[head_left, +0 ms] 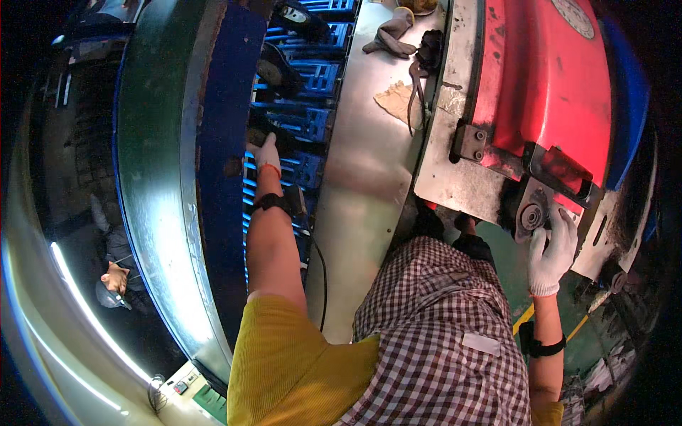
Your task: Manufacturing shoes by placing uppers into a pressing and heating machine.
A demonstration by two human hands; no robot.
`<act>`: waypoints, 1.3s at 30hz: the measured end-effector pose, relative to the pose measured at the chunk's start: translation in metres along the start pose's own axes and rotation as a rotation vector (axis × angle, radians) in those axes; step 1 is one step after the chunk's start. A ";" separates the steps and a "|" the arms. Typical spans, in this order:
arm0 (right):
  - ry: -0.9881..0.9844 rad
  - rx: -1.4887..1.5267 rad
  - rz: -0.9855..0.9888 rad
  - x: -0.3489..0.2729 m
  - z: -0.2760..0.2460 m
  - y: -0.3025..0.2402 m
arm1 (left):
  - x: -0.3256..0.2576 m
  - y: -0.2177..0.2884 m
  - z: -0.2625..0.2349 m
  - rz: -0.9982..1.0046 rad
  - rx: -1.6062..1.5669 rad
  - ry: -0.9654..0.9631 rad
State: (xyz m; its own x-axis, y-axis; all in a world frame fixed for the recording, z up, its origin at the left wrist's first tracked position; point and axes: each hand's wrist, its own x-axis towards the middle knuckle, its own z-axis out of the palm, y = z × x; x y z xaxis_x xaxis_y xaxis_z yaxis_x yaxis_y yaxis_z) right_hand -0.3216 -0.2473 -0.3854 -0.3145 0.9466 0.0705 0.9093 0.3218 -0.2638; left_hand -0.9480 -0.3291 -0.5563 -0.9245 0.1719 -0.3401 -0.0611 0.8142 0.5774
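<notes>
My left hand (267, 153), in a white glove, reaches into a row of blue slatted racks (312, 78). Its fingers close on a dark shoe-shaped piece (261, 126), which the shadow partly hides. More dark shoe-shaped pieces (278, 73) lie farther along the racks. On the right, my right hand (554, 250), also gloved in white, rests with thumb and fingers apart against the corner of a red machine (568, 85). Beside its thumb is a black mount with a round hub (531, 215).
A metal ledge (359, 184) runs between racks and machine, bearing a grey glove (391, 37), dark-handled pliers (415, 96) and a tan scrap (398, 101). A long green-and-blue housing (160, 156) borders the left. Beyond it is another person (114, 280). A black cable (323, 277) hangs near my left arm.
</notes>
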 end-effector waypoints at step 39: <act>-0.493 0.417 0.141 0.011 -0.017 0.016 | -0.482 0.273 0.075 1.435 0.777 -0.980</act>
State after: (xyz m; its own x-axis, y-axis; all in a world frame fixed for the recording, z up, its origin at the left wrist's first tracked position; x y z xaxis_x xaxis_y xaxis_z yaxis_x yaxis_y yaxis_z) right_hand -0.3057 -0.2314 -0.3723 -0.3786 0.8274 -0.4148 0.8003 0.0676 -0.5957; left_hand -0.4905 -0.1486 -0.2902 0.4081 0.8312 -0.3775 0.8662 -0.2219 0.4477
